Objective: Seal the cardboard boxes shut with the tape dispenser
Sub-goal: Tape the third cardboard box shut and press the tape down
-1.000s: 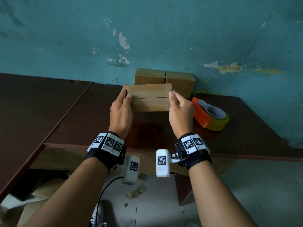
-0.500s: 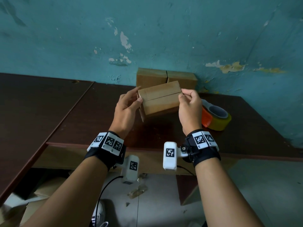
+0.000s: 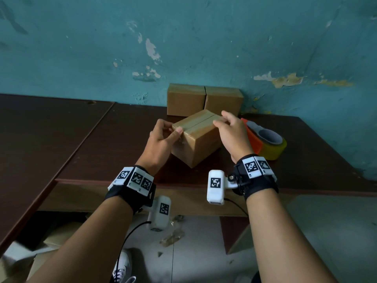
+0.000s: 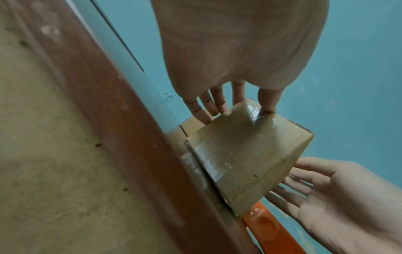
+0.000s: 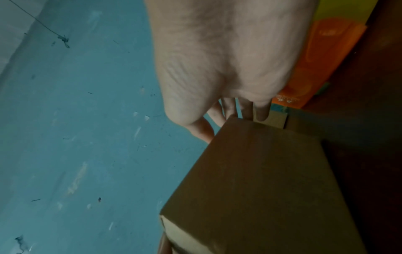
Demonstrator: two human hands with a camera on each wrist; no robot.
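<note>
A small cardboard box (image 3: 199,144) sits turned with one corner toward me near the front of the brown table (image 3: 112,139). My left hand (image 3: 169,129) grips its left corner, thumb on the top edge. My right hand (image 3: 224,121) pinches the far right corner, thumb on top. The left wrist view shows shiny clear tape on the box (image 4: 245,154) side below my left hand (image 4: 239,106). In the right wrist view my right hand (image 5: 226,120) reaches past the box (image 5: 261,189) corner. The orange tape dispenser (image 3: 255,137) with a yellow roll lies just right of the box.
Two more cardboard boxes (image 3: 185,100) (image 3: 223,101) stand side by side against the teal wall. A second dark table adjoins on the left. Under the table edge lie flattened cardboard (image 3: 40,252) and scraps on the floor.
The box has been lifted away from the back boxes, turned about a quarter and brought closer, so a corner now faces me. Both hands shifted with it toward the table front.
</note>
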